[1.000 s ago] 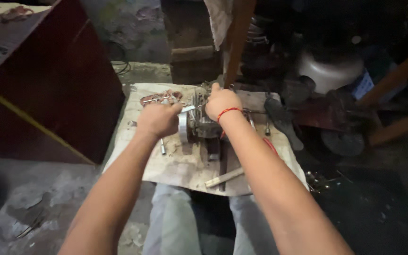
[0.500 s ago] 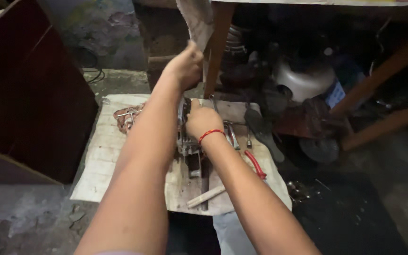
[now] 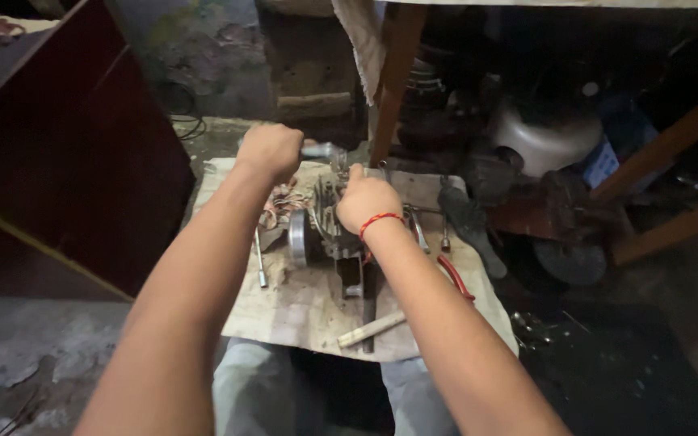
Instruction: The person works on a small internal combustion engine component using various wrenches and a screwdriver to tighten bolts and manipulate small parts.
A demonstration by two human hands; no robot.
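A small grey metal engine block (image 3: 321, 234) with a round flywheel on its left side stands on a stained board (image 3: 300, 311) across my lap. My left hand (image 3: 271, 150) is closed around the grey handle of a tool (image 3: 323, 150) above the engine's far end. My right hand (image 3: 367, 202), with a red thread at the wrist, rests gripping the top of the engine. Where the tool's tip meets the engine is hidden behind my right hand.
On the board lie a thin socket wrench (image 3: 259, 260), a pale wooden stick (image 3: 371, 329), red-handled pliers (image 3: 454, 276) and several spanners (image 3: 418, 230). A dark red cabinet (image 3: 66, 161) stands left, a wooden table leg (image 3: 389, 81) ahead, and pots and clutter (image 3: 543, 141) right.
My left hand reached up toward the hanging cloth by the table leg, then came back down holding a grey-handled tool over the engine. My right hand stayed on the engine.
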